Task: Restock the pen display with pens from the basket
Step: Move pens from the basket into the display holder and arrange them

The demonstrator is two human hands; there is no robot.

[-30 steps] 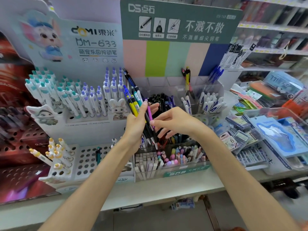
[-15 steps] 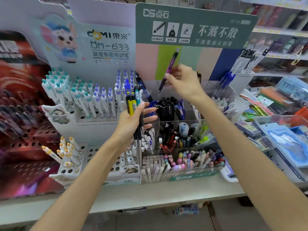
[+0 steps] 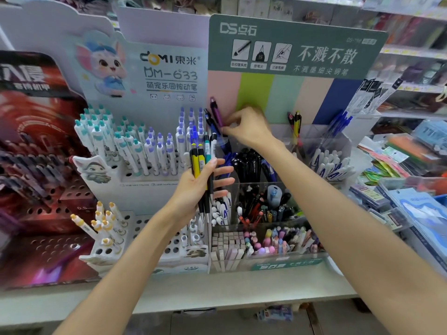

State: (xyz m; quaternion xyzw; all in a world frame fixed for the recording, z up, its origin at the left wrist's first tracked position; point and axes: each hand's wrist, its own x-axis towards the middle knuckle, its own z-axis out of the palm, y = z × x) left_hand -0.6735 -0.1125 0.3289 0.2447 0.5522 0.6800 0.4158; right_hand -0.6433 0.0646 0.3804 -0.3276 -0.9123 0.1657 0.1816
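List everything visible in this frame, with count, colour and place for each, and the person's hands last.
purple pen: one, purple, upright at the display's back-left, pinched by the right hand
pen bundle: several, yellow, blue, teal and black, in the left hand
white pens: many, teal and lilac caps, left rack
black pens: a cluster, black, clear middle compartment
yellow-capped pens: several, white and yellow, lower left rack
green sign: one, green, above the display
left hand: grips the bundle
right hand: fingers pinch the purple pen

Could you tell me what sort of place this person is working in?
Most likely a stationery shop: a branded pen display on a shelf, compartments crammed with pens, and packaged goods alongside.
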